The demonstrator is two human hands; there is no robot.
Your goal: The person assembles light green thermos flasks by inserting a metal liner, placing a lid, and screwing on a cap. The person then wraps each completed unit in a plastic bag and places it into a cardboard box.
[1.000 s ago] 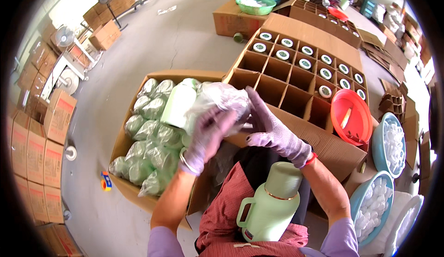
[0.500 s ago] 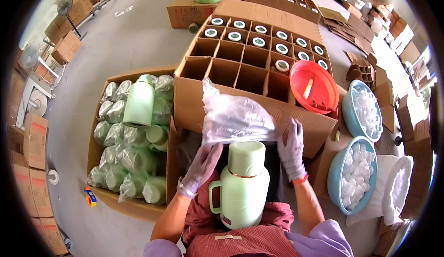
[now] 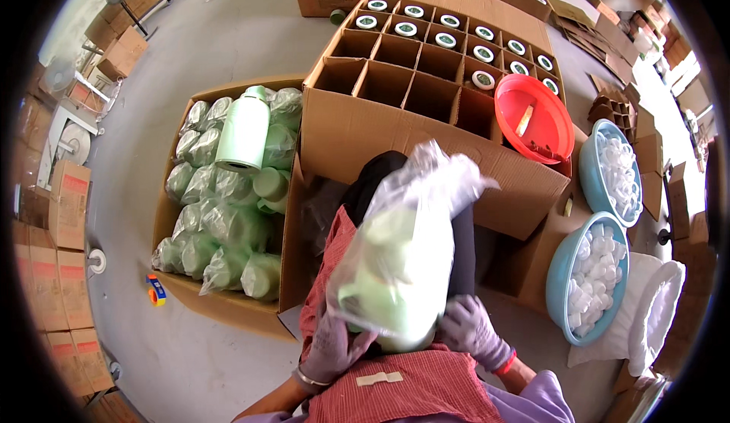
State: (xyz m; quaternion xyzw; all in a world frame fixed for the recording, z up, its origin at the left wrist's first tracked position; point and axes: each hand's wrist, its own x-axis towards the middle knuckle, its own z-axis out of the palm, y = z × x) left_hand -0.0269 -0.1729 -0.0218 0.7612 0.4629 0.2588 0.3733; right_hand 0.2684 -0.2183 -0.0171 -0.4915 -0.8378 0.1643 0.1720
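A clear plastic bag point(image 3: 430, 187) is drawn down over a pale green thermos jug point(image 3: 411, 341) on my lap, its closed end bunched at the far side. Only the jug's bottom end shows bare below the bag's rim. My gloved left hand point(image 3: 334, 343) is closed on the bag's edge at the left of the jug. At the right side, my gloved right hand point(image 3: 473, 330) has curled fingers against the bag's lower edge; its fingertips are partly hidden.
An open carton point(image 3: 175, 286) of bagged green jugs stands left, one unbagged jug point(image 3: 243, 130) lying on top. Ahead is a divided carton point(image 3: 365, 130) with several white-rimmed items and a red basin point(image 3: 525, 88). Blue basins point(image 3: 553, 286) of white parts and a white sack point(image 3: 646, 324) are at right.
The bag came down from above the jug's top to cover nearly all of it. Both hands moved down toward my body along the jug's sides. The view shifted slightly.
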